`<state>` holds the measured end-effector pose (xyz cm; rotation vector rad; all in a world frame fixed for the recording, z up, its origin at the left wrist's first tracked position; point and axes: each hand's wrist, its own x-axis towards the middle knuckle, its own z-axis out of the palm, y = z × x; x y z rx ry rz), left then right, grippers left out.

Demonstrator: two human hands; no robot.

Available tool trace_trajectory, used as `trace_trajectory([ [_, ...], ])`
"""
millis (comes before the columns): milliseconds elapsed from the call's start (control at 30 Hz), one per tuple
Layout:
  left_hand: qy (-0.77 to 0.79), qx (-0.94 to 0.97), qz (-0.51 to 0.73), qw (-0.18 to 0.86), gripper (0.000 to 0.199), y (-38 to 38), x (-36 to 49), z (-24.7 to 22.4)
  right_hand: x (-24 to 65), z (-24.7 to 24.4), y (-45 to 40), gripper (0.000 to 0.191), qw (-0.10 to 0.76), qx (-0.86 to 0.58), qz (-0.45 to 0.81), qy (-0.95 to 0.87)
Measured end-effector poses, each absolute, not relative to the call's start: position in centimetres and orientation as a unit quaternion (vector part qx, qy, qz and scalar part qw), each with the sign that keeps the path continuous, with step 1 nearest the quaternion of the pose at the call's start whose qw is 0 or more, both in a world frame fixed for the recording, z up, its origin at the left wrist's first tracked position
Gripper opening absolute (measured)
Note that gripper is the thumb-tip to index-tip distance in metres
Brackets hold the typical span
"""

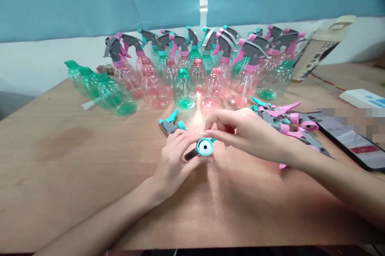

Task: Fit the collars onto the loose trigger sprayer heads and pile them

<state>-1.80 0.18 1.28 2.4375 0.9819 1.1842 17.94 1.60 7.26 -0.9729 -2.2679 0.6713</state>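
My left hand [177, 156] is wrapped round a grey-and-teal trigger sprayer head [205, 147]. The sprayer's collar faces me, showing a white disc with a dark hole inside a teal ring. Just above it, my right hand [234, 128] has its thumb and fingers pinched together close to my left fingertips. What the right fingers grip, if anything, is hidden. Another grey-and-teal sprayer head [172, 124] lies on the table beyond my left hand. To the right of my right hand is a pile of grey, pink and teal sprayer heads [282, 117].
Clear green bottles [185, 91] and pink bottles [215, 87] stand across the table [75, 192], several with sprayers fitted. Green bottles [117, 93] lean at the left. On the right are a phone [345, 136], a white box [361, 97] and a tilted cream container [321, 47].
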Motion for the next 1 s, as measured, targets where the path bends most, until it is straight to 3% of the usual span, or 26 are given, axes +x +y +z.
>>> trace_trajectory([
  [167,0.337,0.841,0.406,0.119,0.029,0.2,-1.8,1.2,18.4,8.3,1.2,0.003,0.277,-0.347,0.194,-0.875],
  [367,0.331,0.848,0.397,0.116,0.02,0.1,-1.8,1.3,18.3,8.1,0.6,0.017,0.193,-0.352,0.179,-0.898],
  [600,0.31,0.863,0.392,0.077,0.028,-0.1,-1.7,1.1,18.5,8.2,0.4,0.021,0.145,-0.348,0.171,-0.91],
  [1000,0.289,0.884,0.36,0.072,0.029,-0.6,-2.0,1.4,18.8,8.5,-0.2,0.033,0.14,-0.335,0.159,-0.918],
])
